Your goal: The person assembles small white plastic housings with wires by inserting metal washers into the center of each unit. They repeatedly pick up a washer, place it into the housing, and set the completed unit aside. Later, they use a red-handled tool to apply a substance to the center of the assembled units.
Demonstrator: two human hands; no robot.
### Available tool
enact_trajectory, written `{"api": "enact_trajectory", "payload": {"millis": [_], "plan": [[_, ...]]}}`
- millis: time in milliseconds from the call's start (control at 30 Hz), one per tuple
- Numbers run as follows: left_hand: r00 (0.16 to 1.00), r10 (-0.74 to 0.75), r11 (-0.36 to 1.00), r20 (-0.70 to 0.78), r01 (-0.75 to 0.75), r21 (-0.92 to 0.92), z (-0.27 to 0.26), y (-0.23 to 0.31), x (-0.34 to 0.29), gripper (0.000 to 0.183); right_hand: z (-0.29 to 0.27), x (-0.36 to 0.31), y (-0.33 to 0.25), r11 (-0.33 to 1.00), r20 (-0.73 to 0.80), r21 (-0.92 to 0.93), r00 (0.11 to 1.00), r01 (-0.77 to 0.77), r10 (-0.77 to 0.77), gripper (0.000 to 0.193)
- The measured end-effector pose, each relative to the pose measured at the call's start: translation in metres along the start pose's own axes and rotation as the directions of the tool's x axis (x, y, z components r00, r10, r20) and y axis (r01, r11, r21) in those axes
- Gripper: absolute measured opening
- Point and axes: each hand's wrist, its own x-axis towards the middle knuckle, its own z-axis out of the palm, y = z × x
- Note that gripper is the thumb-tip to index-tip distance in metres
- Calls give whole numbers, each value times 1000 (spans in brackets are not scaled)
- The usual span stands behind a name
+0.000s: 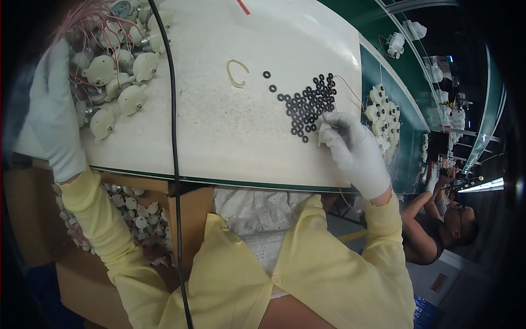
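My right hand (356,153), in a white glove, is closed with thumb and fingers pinched round a small off-white part (321,137), mostly hidden by the fingers. It is at the lower right edge of a cluster of black rubber rings (307,107) on the white table. A thin pink wire (348,86) curves up just beyond this hand. My left hand (52,109), also gloved, lies with fingers stretched out along the left side of a pile of small motors with off-white round caps (101,70). Its fingertips are near their pink wires (90,16).
A black cable (173,109) hangs across the view. On the tabletop lie a curved yellowish strip (236,74) and a red strip (243,6). More capped parts (383,118) stand at right. A cardboard box (194,219) of motors is below. Another person (438,225) sits at right.
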Motion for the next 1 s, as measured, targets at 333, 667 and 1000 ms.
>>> {"api": "enact_trajectory", "payload": {"millis": [333,667,1000], "plan": [[998,32,998,-58,-35,-56,-4,1,4,65,-6,13,-12,640,130,-640,881,424,-455,26],[956,-188,921,227,252,-298,-31,3,-4,33,-17,-1,-16,497,254,-746,879,443,-403,20],[889,105,994,447,-109,-17,-135,-44,17,47,-8,-54,19,376,-63,927,984,-4,168,38]]}}
